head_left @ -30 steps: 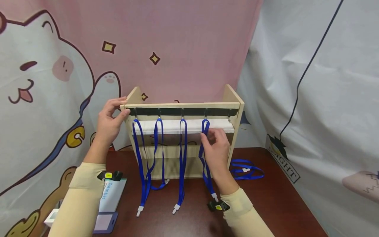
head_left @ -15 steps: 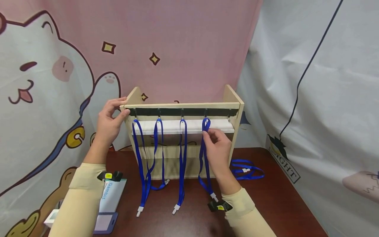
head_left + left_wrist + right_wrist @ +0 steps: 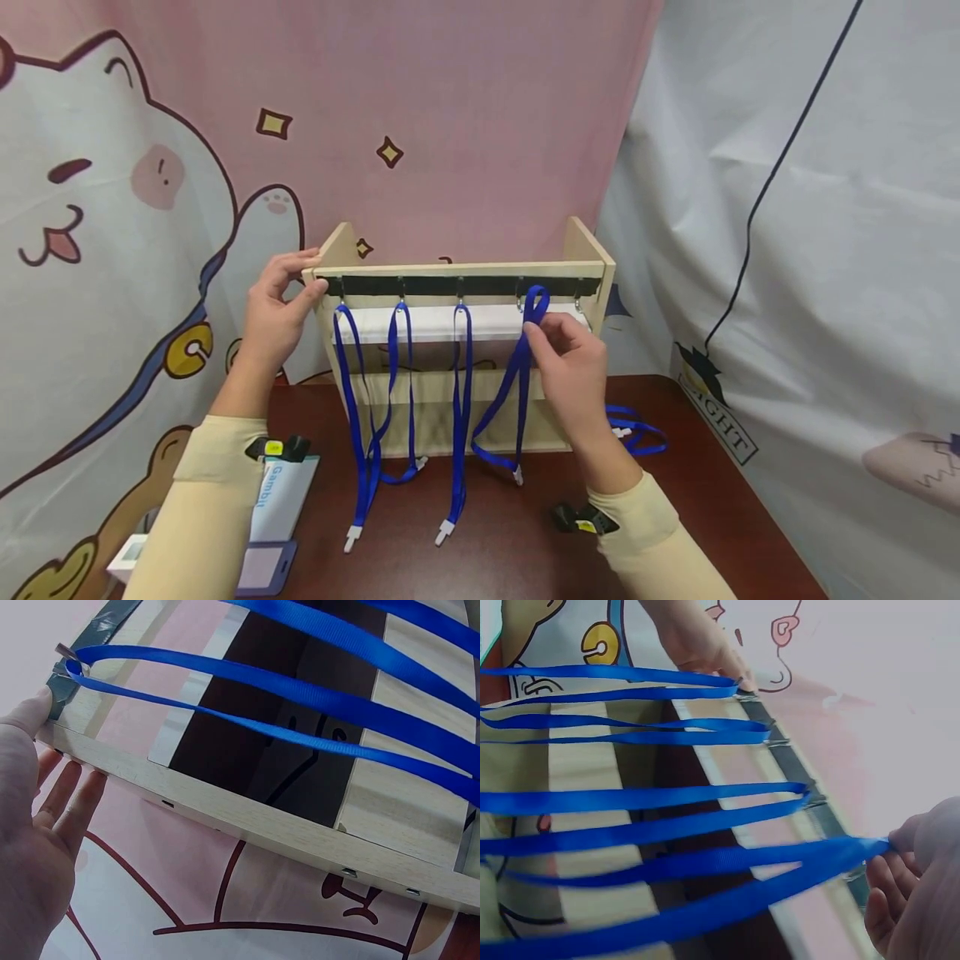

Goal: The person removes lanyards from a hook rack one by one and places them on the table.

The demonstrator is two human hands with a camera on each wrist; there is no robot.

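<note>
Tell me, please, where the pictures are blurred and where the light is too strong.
Right wrist: the gripped lanyard looks smeared near the right hand, and the pink backdrop bleaches towards white at the right. Left wrist: the upper left corner is washed pale, while the outermost lanyard is fairly clear. Head: the hanging lanyards look fairly sharp, the lighting mostly even.

Lanyards (image 3: 517, 360) plain blue, clips (image 3: 446, 530) white; rack (image 3: 435, 386) pale wood-toned, strip (image 3: 431, 287) black; table (image 3: 720, 533) red-brown; backdrop (image 3: 487, 125) pink, cartoon-printed.
</note>
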